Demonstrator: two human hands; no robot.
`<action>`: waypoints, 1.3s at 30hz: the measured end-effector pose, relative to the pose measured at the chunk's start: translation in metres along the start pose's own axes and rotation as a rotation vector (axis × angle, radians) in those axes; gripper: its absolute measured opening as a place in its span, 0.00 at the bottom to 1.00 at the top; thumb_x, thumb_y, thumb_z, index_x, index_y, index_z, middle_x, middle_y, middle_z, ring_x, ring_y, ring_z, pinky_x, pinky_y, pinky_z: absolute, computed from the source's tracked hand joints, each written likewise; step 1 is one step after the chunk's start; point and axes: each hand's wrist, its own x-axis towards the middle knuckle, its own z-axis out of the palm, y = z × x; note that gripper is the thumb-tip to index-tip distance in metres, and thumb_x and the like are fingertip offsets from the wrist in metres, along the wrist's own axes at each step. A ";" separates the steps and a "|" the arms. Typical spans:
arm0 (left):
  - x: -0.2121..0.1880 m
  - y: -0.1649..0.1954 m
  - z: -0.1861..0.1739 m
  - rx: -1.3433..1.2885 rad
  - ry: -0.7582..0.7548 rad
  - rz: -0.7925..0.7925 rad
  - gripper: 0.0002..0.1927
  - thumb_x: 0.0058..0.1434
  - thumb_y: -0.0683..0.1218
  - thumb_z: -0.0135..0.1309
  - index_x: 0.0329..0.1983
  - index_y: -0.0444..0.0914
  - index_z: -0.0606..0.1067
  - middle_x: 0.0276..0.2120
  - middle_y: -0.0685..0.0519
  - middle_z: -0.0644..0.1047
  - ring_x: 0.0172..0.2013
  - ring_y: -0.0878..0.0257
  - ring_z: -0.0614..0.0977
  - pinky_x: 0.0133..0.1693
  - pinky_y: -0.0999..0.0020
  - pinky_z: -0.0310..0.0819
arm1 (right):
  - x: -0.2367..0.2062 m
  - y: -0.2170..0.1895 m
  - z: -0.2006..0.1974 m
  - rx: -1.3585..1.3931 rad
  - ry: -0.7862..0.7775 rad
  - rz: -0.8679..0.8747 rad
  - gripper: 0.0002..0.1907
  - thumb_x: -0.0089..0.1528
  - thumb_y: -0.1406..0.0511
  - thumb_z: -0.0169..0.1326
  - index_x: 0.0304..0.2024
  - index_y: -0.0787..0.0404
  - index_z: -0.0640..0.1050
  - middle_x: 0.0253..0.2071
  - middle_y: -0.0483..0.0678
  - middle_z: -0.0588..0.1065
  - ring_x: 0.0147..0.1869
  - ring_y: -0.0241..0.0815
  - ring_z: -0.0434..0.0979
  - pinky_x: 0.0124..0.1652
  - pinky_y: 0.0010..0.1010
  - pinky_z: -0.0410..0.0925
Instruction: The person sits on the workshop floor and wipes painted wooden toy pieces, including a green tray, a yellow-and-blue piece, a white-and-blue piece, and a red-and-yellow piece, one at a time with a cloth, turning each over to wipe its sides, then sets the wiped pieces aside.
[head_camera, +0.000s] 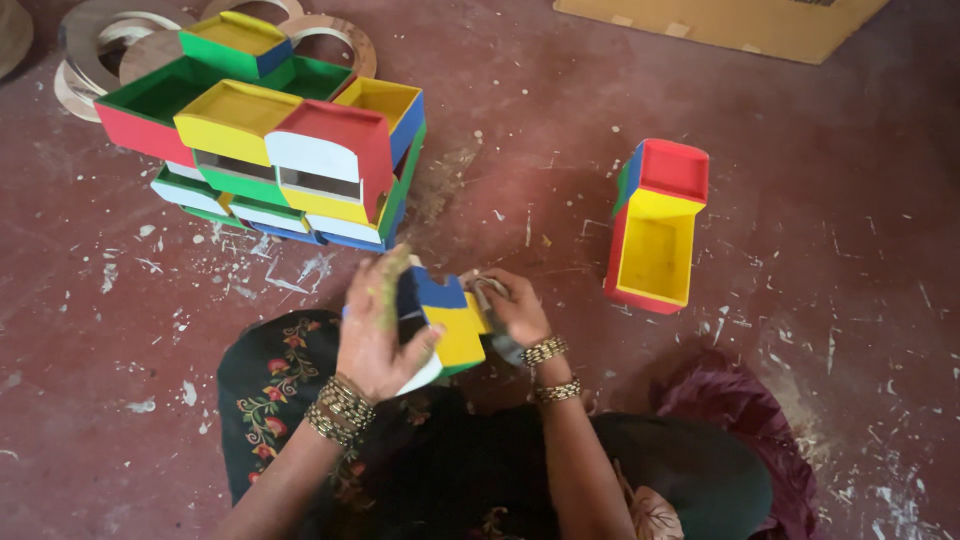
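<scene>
Mid-sanding, by the look: left hand (375, 335) clamped on painted box (445, 325), lower centre of frame; right hand (515, 305) pinching sanding scrap (487, 288) against its edge. Next probably needs box turned. Stack (265, 150) upper left.

Painted boxes spread over a paint-flecked red floor (800, 300), seen from above the lap.

Held in front of the lap between left hand (375, 335) and right hand (515, 305): a small blue-and-yellow wooden box (450, 320). Stacked beyond and to the left: a pile of multicoloured wooden boxes (280, 150), with flat wooden rings (110, 40) behind it. Off to the right, apart: a red-and-yellow open wooden box (657, 228). Far behind, at the top right: a brown cardboard sheet (720, 22).
</scene>
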 end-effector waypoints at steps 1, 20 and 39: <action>0.000 0.001 0.000 0.070 0.064 -0.054 0.40 0.60 0.55 0.58 0.69 0.31 0.61 0.62 0.38 0.71 0.64 0.40 0.71 0.70 0.46 0.55 | -0.001 -0.003 0.003 0.008 0.000 0.019 0.11 0.65 0.72 0.51 0.50 0.67 0.79 0.46 0.51 0.82 0.52 0.38 0.80 0.53 0.27 0.71; -0.011 0.018 0.008 -0.322 -0.003 0.027 0.46 0.53 0.47 0.71 0.68 0.32 0.57 0.62 0.41 0.75 0.61 0.45 0.79 0.62 0.56 0.72 | -0.028 -0.135 -0.016 -0.003 -0.275 -0.237 0.12 0.62 0.70 0.60 0.48 0.64 0.79 0.48 0.47 0.76 0.51 0.36 0.75 0.50 0.28 0.69; -0.005 0.048 0.018 -0.222 -0.075 -0.025 0.47 0.49 0.52 0.72 0.68 0.32 0.62 0.59 0.39 0.74 0.62 0.42 0.75 0.69 0.50 0.61 | -0.039 -0.155 -0.040 0.028 -0.422 -0.189 0.11 0.62 0.78 0.57 0.45 0.64 0.82 0.45 0.45 0.73 0.49 0.34 0.76 0.50 0.27 0.70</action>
